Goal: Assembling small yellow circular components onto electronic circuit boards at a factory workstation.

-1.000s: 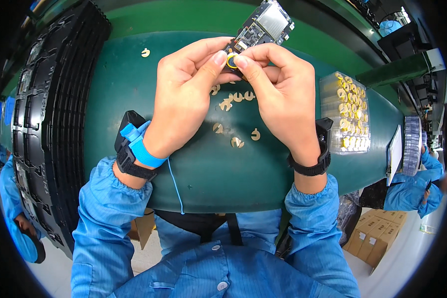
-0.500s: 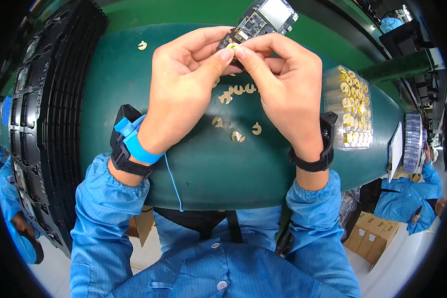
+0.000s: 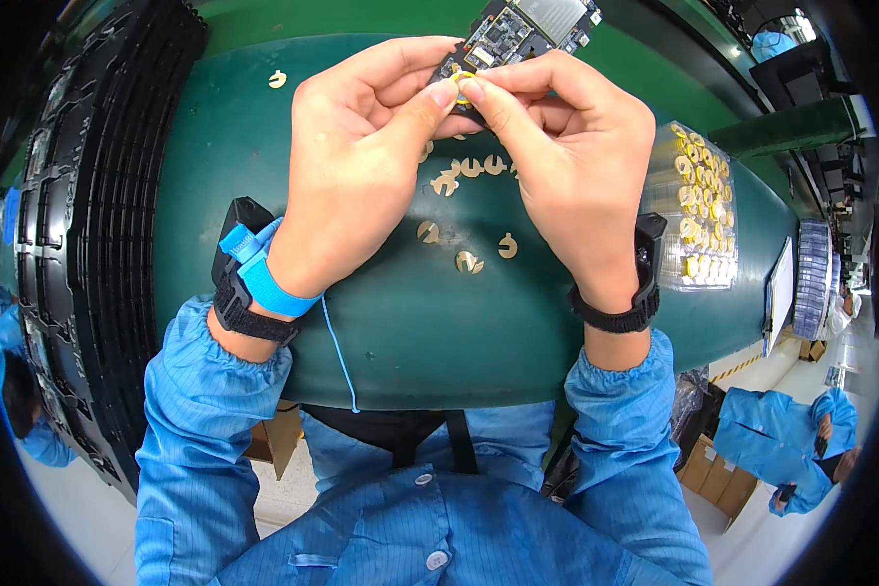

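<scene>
A black circuit board [image 3: 503,37] with a silver shield plate is held up over the far part of the table. My left hand [image 3: 361,137] grips its lower end, fingers behind and thumb in front. My right hand [image 3: 571,137] closes around the same end from the other side. Both thumb tips press on a small yellow-rimmed round piece [image 3: 466,77], which looks like a coin cell, against the board. The thumbs cover most of it. Below the hands, several cream slotted discs [image 3: 470,262] lie scattered on the green table [image 3: 410,332]. Another slotted disc [image 3: 277,79] lies at the far left.
Clear plastic trays [image 3: 693,273] holding several yellow-rimmed round pieces stand at the right. Tall black trays [image 3: 98,215] are stacked along the left edge. A blue cord [image 3: 338,352] trails from my left wristband. Another person in blue [image 3: 776,430] is beyond the right, near cardboard boxes [image 3: 718,474].
Both hands and the circuit board have shifted slightly upward in the picture, with the board a little to the right. The yellow-rimmed piece shows more between my thumbs. The person at right has moved.
</scene>
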`<state>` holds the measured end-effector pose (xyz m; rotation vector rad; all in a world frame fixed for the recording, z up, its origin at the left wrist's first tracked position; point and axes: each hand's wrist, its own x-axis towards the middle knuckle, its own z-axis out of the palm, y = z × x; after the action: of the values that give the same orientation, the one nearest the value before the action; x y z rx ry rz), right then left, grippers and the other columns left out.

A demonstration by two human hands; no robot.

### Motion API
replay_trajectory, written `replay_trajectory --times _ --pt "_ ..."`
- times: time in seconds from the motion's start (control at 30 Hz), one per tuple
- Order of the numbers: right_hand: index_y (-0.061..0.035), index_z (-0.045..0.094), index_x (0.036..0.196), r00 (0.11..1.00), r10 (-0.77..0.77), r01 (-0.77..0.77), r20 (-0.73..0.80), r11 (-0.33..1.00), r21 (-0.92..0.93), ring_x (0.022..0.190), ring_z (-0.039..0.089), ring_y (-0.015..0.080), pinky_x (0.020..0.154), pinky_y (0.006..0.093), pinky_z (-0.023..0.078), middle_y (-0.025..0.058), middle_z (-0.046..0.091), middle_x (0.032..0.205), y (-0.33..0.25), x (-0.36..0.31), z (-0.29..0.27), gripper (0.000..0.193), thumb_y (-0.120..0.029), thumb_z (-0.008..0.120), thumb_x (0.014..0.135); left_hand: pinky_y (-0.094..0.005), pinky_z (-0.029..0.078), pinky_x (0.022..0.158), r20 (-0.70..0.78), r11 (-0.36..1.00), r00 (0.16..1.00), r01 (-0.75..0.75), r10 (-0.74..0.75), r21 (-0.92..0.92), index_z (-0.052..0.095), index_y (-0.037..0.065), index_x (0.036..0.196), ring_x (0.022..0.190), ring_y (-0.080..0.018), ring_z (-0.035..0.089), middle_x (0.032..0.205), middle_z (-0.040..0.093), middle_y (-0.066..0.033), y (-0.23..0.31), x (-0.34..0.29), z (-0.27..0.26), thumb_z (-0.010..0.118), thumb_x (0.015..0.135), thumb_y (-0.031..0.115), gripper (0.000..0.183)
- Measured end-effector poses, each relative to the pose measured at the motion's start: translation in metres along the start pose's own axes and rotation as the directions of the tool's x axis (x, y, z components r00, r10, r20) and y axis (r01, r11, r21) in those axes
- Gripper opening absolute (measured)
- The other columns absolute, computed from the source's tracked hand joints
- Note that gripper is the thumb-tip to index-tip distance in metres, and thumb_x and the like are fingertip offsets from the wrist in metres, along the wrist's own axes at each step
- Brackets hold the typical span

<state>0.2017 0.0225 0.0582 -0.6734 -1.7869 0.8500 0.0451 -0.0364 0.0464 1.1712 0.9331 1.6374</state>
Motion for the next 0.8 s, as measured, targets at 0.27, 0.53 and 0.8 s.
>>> replay_trajectory --times 0.27,0.53,0.8 --pt "0.0038 0.072 0.086 0.998 -0.051 0.051 -0.027 0.999 -0.016 0.054 0.051 0.0024 0.050 0.0208 0.038 0.0026 0.063 0.069 0.000 0.000 0.002 0.004 0.001 0.076 0.086 -0.0343 0.061 0.096 0.002 1.000 1.000 -0.007 0.007 -0.008 0.057 -0.012 0.134 0.109 -0.0235 0.071 0.123 0.070 -0.0211 0.000 0.000 -0.002 0.060 0.101 -0.001 0.035" --pt "0.0083 0.072 0.099 0.997 0.010 0.001 0.083 0.991 -0.135 0.077 0.070 0.0062 0.065 0.0168 0.053 0.0077 0.075 0.091 -0.007 0.000 -0.004 0.007 0.005 0.072 0.093 -0.0345 0.060 0.096 0.001 1.000 1.000 -0.006 0.006 -0.023 0.057 -0.012 0.134 0.109 -0.0242 0.071 0.123 0.070 -0.0214 0.000 0.000 -0.002 0.061 0.100 -0.002 0.036" --pt "0.0018 0.064 0.090 0.997 -0.029 0.020 -0.065 0.991 -0.130 0.067 0.052 0.0038 0.057 0.0203 0.041 0.0020 0.061 0.085 -0.008 0.004 -0.004 0.018 0.003 0.080 0.083 -0.0339 0.062 0.093 0.016 1.000 1.000 -0.002 0.002 -0.005 0.057 -0.012 0.131 0.106 -0.0232 0.072 0.120 0.071 -0.0212 0.004 0.001 -0.001 0.062 0.099 -0.003 0.034"
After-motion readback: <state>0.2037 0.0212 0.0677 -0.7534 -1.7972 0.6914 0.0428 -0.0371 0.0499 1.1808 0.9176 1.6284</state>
